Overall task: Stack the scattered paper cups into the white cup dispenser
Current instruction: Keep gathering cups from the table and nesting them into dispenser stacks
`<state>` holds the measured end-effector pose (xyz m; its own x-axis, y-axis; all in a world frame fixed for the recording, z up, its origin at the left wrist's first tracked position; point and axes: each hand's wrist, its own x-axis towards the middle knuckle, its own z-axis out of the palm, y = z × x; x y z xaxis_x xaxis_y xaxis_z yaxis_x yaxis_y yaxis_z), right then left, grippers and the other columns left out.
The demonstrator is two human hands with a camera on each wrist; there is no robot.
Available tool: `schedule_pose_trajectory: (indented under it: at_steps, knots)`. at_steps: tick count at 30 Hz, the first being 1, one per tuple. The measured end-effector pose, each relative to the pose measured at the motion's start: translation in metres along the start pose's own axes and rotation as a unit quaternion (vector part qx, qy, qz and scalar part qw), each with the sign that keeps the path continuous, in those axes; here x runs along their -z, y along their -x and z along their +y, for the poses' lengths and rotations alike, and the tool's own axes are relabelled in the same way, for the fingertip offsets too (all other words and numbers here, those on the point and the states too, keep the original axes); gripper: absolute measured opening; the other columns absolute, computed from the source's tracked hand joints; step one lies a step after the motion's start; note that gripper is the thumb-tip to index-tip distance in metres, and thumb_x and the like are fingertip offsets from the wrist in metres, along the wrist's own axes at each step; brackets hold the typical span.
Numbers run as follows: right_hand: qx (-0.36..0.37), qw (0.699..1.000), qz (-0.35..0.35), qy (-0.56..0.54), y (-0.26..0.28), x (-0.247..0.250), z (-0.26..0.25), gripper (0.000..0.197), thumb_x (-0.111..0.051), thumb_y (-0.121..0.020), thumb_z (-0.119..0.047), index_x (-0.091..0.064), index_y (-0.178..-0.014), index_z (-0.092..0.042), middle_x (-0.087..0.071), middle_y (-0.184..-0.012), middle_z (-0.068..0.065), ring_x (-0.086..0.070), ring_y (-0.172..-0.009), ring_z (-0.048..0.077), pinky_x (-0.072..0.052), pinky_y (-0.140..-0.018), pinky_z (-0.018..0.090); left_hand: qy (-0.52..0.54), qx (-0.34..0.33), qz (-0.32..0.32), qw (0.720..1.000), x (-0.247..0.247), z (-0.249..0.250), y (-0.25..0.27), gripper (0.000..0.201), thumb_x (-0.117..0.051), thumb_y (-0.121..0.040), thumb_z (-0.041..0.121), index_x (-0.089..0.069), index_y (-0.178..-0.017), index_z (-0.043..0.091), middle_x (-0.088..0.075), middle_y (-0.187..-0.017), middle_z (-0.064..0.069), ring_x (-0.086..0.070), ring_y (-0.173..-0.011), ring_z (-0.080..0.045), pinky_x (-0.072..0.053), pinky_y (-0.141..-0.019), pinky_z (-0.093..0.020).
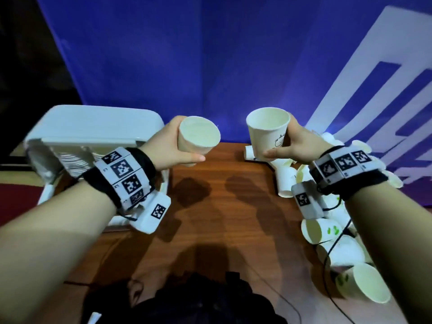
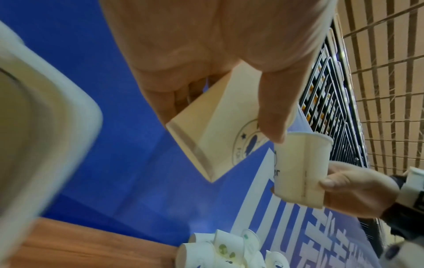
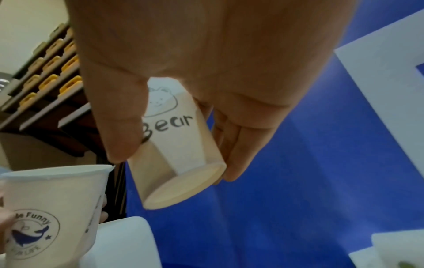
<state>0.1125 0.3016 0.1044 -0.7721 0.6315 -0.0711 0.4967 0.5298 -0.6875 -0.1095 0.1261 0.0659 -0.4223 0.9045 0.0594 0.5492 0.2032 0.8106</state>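
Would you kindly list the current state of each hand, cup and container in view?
left hand: grips the whale cup, held up, mouth toward the camera.
right hand: grips the bear cup, held up, upright, empty.
white cup dispenser: lid raised, stacked cups inside.
loose cups: lying scattered on the wooden table, not yet stacked.

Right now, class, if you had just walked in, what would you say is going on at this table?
A person is tidying paper cups. The left hand holds a whale-print cup and the right hand holds a bear-print cup, both raised above the wooden table and apart from each other. The white cup dispenser sits at the left with cups already inside, and a heap of loose cups lies at the right.
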Motion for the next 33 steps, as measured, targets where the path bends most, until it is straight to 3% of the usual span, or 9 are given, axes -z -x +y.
schedule_pose_trajectory:
  at_steps: [3, 7, 10, 12, 17, 23, 27, 30, 33]
  knots:
    - [0.023, 0.999, -0.003, -0.039, 0.008, -0.043, -0.019, 0.082, -0.074, -0.074, -0.007, -0.022, -0.137, -0.016, -0.052, -0.117, -0.002, -0.051, -0.112, 0.014, -0.043, -0.092, 0.022, 0.015, 0.020, 0.015, 1.000, 0.035, -0.026, 0.038, 0.078, -0.081, -0.067, 0.015, -0.036, -0.131, 0.014, -0.048, -0.119, 0.007, -0.046, -0.113, -0.008, -0.034, -0.086, -0.014]
    - [0.022, 0.995, 0.015, -0.094, 0.015, -0.101, -0.036, 0.078, -0.076, -0.072, -0.006, -0.029, -0.135, -0.013, -0.052, -0.113, -0.008, -0.050, -0.101, -0.002, -0.039, -0.087, 0.003, 0.044, 0.068, 0.039, 0.996, 0.076, -0.068, 0.077, 0.087, -0.084, -0.061, 0.025, -0.036, -0.132, 0.014, -0.050, -0.120, 0.006, -0.047, -0.114, -0.010, -0.033, -0.091, -0.018]
    - [0.016, 0.992, 0.037, -0.119, 0.018, -0.136, -0.043, 0.078, -0.076, -0.071, -0.006, -0.031, -0.134, -0.011, -0.050, -0.116, -0.007, -0.047, -0.107, 0.002, -0.039, -0.096, 0.015, 0.058, 0.086, 0.056, 0.993, 0.085, -0.088, 0.091, 0.077, -0.078, -0.069, 0.011, -0.036, -0.133, 0.011, -0.046, -0.116, 0.007, -0.042, -0.110, -0.007, -0.029, -0.083, -0.008]
    - [0.007, 0.992, 0.044, -0.121, 0.017, -0.154, -0.046, 0.081, -0.077, -0.071, -0.009, -0.028, -0.136, -0.011, -0.046, -0.120, -0.008, -0.042, -0.113, 0.003, -0.035, -0.093, 0.015, 0.086, 0.099, 0.045, 0.990, 0.081, -0.101, 0.090, 0.078, -0.080, -0.068, 0.010, -0.037, -0.132, 0.011, -0.047, -0.116, 0.007, -0.043, -0.109, -0.007, -0.032, -0.087, -0.014]
    - [0.003, 0.990, 0.048, -0.134, 0.007, -0.172, -0.050, 0.086, -0.079, -0.069, -0.013, -0.026, -0.137, -0.014, -0.045, -0.129, -0.005, -0.040, -0.120, 0.005, -0.030, -0.098, 0.019, 0.160, 0.121, 0.021, 0.979, 0.061, -0.131, 0.076, 0.101, -0.086, -0.043, 0.034, -0.042, -0.132, 0.012, -0.058, -0.125, -0.002, -0.053, -0.118, -0.016, -0.040, -0.106, -0.036]
    - [0.020, 0.992, 0.030, -0.124, -0.012, -0.176, -0.052, 0.085, -0.079, -0.070, -0.012, -0.026, -0.137, -0.013, -0.045, -0.123, -0.012, -0.041, -0.116, 0.002, -0.033, -0.090, 0.008, 0.178, 0.154, 0.013, 0.972, 0.039, -0.164, 0.057, 0.109, -0.088, -0.033, 0.045, -0.044, -0.130, 0.020, -0.060, -0.124, 0.000, -0.054, -0.118, -0.017, -0.040, -0.107, -0.042]
    - [0.031, 0.991, 0.018, -0.131, -0.022, -0.184, -0.051, 0.087, -0.078, -0.069, -0.009, -0.025, -0.138, -0.014, -0.037, -0.109, -0.032, -0.041, -0.110, -0.005, -0.029, -0.081, -0.011, 0.152, 0.165, -0.014, 0.974, 0.030, -0.169, 0.056, 0.094, -0.087, -0.047, 0.026, -0.042, -0.128, 0.015, -0.058, -0.123, -0.002, -0.051, -0.120, -0.019, -0.036, -0.109, -0.038]
    - [0.048, 0.990, 0.006, -0.134, -0.029, -0.194, -0.055, 0.086, -0.078, -0.069, -0.010, -0.026, -0.138, -0.014, -0.035, -0.111, -0.030, -0.036, -0.114, -0.003, -0.026, -0.082, -0.012, 0.110, 0.153, -0.042, 0.981, 0.027, -0.173, 0.057, 0.101, -0.086, -0.051, 0.031, -0.033, -0.135, 0.014, -0.050, -0.126, 0.001, -0.044, -0.120, -0.013, -0.031, -0.106, -0.028]
    - [0.060, 0.987, -0.005, -0.146, -0.036, -0.208, -0.059, 0.086, -0.079, -0.069, -0.011, -0.027, -0.138, -0.014, -0.034, -0.112, -0.031, -0.036, -0.109, -0.011, -0.026, -0.083, -0.012, 0.068, 0.147, -0.079, 0.984, 0.024, -0.180, 0.058, 0.091, -0.081, -0.066, 0.012, -0.026, -0.138, 0.013, -0.041, -0.123, 0.005, -0.038, -0.119, -0.009, -0.027, -0.098, -0.020]
